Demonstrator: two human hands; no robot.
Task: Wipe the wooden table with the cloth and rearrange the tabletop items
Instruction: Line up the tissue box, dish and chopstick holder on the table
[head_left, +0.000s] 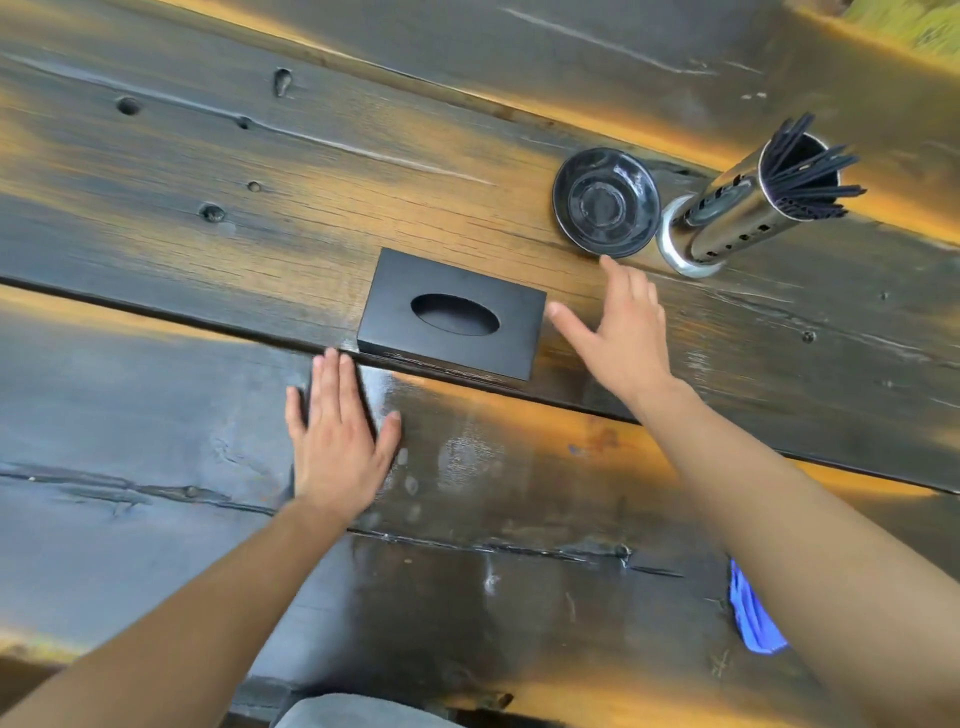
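A black tissue box (452, 314) with an oval slot lies on the dark wooden table (156, 208) near the middle. My left hand (337, 431) lies flat and empty on the wood just below the box's near left corner. My right hand (618, 332) hovers with fingers spread to the right of the box, its fingertips close to a black saucer (605, 202). Beside the saucer a steel holder (743, 218) full of black chopsticks stands on a round base. The blue cloth (750, 618) lies near the table's front edge, partly hidden under my right forearm.
The planks show knots, cracks and a long seam running under the tissue box. Damp, shiny streaks mark the wood in front of the box. Grass shows past the table's far right corner (919, 26).
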